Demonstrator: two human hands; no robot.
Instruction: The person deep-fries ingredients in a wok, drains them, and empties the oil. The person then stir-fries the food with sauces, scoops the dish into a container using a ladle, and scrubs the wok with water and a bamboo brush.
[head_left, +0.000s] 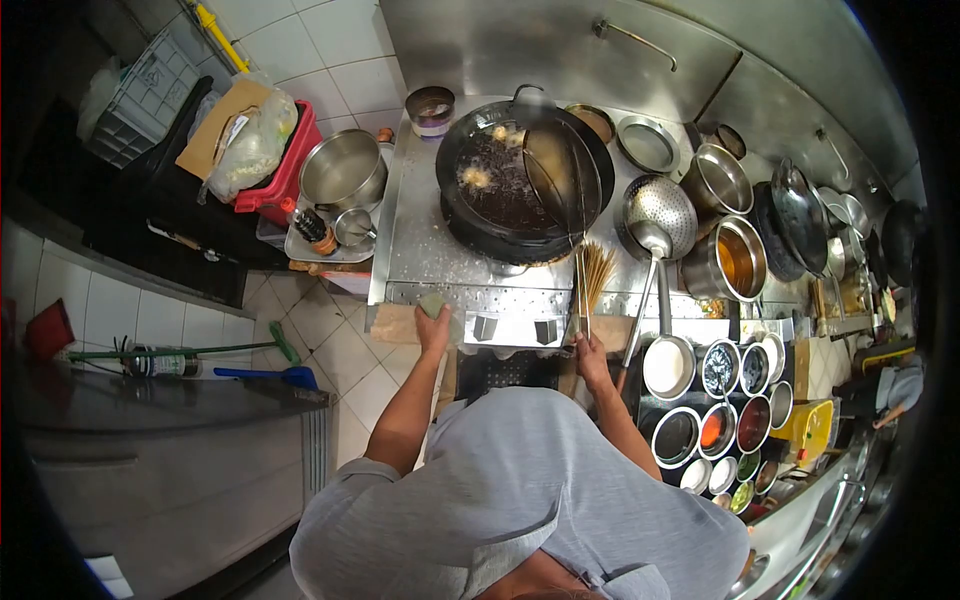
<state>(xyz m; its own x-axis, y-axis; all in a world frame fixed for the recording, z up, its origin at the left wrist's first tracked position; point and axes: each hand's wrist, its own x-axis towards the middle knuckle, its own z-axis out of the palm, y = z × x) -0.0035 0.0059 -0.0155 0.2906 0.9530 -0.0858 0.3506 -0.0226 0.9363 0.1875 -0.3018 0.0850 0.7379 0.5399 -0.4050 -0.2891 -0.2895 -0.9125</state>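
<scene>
Gripped: in left hand (433, 328), greenish cloth (431, 303); in right hand (590, 357), long skimmer handle (584, 300), likely for distance from wok (598, 165).

Grey cabinet (200, 490) on my left as datum: beige floor tiles (330, 325) right of it, white wall tiles (340, 35) beyond it, steel wall panelling (520, 50) beyond-right

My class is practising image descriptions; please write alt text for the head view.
A person's right grip appears to hold a long handle running to a mesh strainer in a dark wok, where pale pieces sit in dark liquid. The left grip holds a greenish cloth near the counter's wooden edge; bowls stand at right.
</scene>
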